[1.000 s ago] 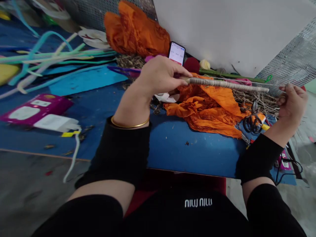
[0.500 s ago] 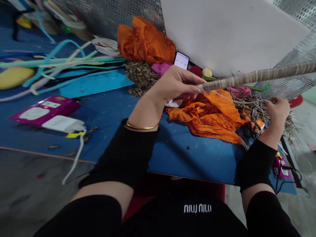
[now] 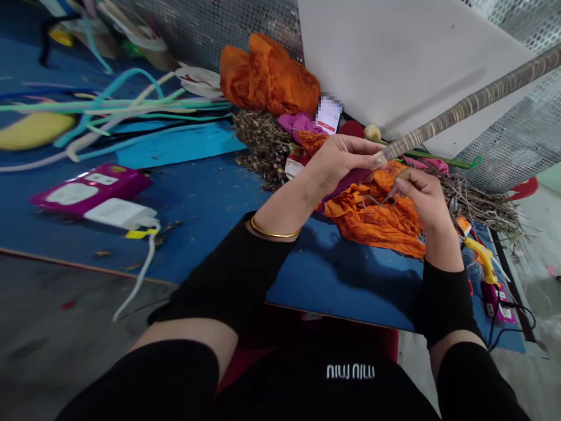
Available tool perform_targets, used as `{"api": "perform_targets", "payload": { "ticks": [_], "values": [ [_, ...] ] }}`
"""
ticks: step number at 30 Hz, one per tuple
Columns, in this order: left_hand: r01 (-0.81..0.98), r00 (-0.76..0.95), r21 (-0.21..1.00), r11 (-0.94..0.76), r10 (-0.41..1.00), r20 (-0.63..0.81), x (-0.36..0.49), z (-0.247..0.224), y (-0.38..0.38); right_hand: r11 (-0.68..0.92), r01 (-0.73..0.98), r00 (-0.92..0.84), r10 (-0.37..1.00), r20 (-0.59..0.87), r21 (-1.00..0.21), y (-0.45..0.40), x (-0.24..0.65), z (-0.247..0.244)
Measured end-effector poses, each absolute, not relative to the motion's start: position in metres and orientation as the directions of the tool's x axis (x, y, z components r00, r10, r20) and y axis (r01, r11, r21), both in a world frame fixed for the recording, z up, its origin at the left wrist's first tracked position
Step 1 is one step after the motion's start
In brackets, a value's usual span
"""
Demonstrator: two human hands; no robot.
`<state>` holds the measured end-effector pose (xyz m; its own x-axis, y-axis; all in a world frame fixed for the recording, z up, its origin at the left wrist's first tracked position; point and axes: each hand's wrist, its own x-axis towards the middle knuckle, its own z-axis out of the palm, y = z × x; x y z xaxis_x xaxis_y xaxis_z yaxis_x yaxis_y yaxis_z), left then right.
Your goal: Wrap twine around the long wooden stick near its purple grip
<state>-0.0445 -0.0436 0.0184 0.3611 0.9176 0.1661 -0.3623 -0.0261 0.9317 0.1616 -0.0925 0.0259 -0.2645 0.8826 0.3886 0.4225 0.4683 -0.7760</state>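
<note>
My left hand (image 3: 346, 161) pinches the near end of a long rod (image 3: 464, 108) wrapped in mottled brown-grey strip. The rod slants up to the right edge of the view. Just below and right of that end is my right hand (image 3: 418, 190), its thumb and fingers pinched on a thin pale strand (image 3: 377, 203). Under both hands lies a crumpled orange cloth (image 3: 372, 225) on the blue table (image 3: 324, 269). A bit of purple material hangs below my left palm.
Pale foam strips (image 3: 131, 108) and a magenta pack (image 3: 92, 190) with a white cable lie left. Behind are an orange bundle (image 3: 269, 76), dried plant matter (image 3: 258, 140) and a phone (image 3: 328, 114). Twigs (image 3: 482, 202) and a yellow-handled tool (image 3: 482, 257) are at right.
My right hand has moved left, close to my left hand. The rod's far end has tilted upward, and the yellow-handled tool has come into view. The phone's screen looks different.
</note>
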Motion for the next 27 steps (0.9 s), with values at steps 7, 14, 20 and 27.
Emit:
{"api": "perform_targets", "payload": {
  "ticks": [7,14,20,27],
  "values": [
    [-0.351,0.294,0.937,0.001,0.949,0.110,-0.045,0.023,-0.045,0.298,0.726,-0.251,0.954,0.166,-0.620,-0.084,0.206,0.036],
    [-0.317,0.273,0.948,-0.024,0.955,0.116,-0.047,0.023,-0.045,-0.251,0.864,0.462,0.739,0.491,-0.436,-0.088,0.251,0.051],
    [-0.294,0.298,0.955,-0.040,0.946,0.131,-0.040,0.018,-0.048,0.254,0.835,0.234,0.641,0.731,-0.489,-0.085,0.248,0.043],
    [-0.336,0.376,0.942,-0.014,0.915,0.148,-0.034,0.019,-0.058,0.561,0.265,-0.211,0.827,0.521,-0.784,-0.064,0.155,-0.005]
  ]
}}
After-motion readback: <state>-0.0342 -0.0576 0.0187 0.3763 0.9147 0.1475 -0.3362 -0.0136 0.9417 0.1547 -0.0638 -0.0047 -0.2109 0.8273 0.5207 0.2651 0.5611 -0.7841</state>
